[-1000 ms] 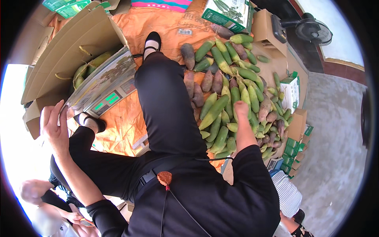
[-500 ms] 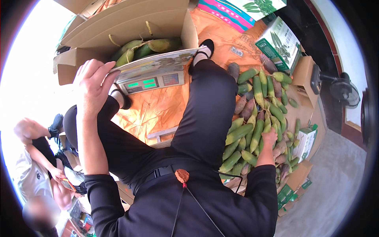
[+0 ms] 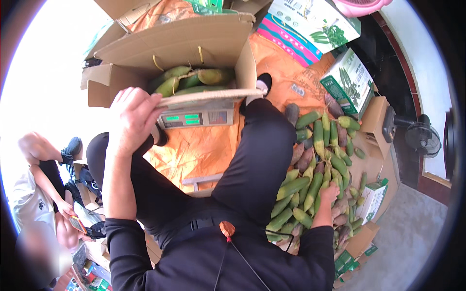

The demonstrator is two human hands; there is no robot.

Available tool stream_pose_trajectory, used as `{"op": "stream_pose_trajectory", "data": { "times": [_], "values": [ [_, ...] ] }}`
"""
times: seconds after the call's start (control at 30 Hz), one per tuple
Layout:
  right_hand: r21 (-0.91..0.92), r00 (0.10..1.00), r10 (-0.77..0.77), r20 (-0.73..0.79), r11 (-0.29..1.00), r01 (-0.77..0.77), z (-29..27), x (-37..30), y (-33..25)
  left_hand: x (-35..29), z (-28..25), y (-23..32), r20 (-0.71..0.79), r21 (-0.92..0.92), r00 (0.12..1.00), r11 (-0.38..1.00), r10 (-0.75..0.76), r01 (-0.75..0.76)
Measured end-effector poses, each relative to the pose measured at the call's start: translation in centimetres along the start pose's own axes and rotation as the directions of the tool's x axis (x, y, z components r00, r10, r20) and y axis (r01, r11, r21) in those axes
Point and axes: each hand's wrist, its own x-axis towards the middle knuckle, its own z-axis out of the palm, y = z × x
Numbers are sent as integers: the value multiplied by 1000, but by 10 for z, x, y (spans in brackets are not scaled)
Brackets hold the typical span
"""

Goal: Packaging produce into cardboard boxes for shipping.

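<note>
My left hand (image 3: 132, 119) grips the near left edge of an open cardboard box (image 3: 204, 46), fingers over the rim and thumb alongside. Inside lie several green radishes (image 3: 216, 76), long with yellowish ends. The box rests on a digital scale (image 3: 194, 119) with lit green displays. On my right, my right hand (image 3: 330, 193) is down among a spread pile of green radishes (image 3: 314, 188), its fingers closed round one that it partly covers. Purple-red radishes (image 3: 305, 159) are mixed into this pile.
An orange sheet (image 3: 174, 162) covers the floor. Printed cartons (image 3: 348, 82) and a fan (image 3: 423, 138) stand at the far right. A small metal frame (image 3: 204, 180) lies between my legs. Another person (image 3: 34, 189) sits at the left, holding a phone-like device.
The whole view has shifted, so the box, scale and radish pile appear lower. My left hand keeps hold of the box edge. My right hand stays at about the same spot in the pile.
</note>
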Motion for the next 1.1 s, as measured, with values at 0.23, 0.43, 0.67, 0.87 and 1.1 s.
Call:
{"op": "stream_pose_trajectory", "data": {
  "times": [0.23,0.43,0.67,0.87,1.1],
  "values": [
    [51,998,-67,-9,996,67,-3,-30,-3,-6,-5,3,25,-26,998,998,49,-49],
    [-127,990,-138,10,982,138,-17,-37,-11,-1,-6,-2,15,-24,999,999,40,-39],
    [197,933,-215,-287,940,277,-62,-35,-22,-4,-8,-7,-47,-63,998,997,44,-47],
    [864,861,-262,-437,146,483,-161,-37,-77,-5,-10,-4,-61,-77,996,995,59,-63],
    [616,478,-391,-787,-441,653,-322,-139,-219,-6,-10,-4,-63,-71,993,992,95,-100]
  ]
}}
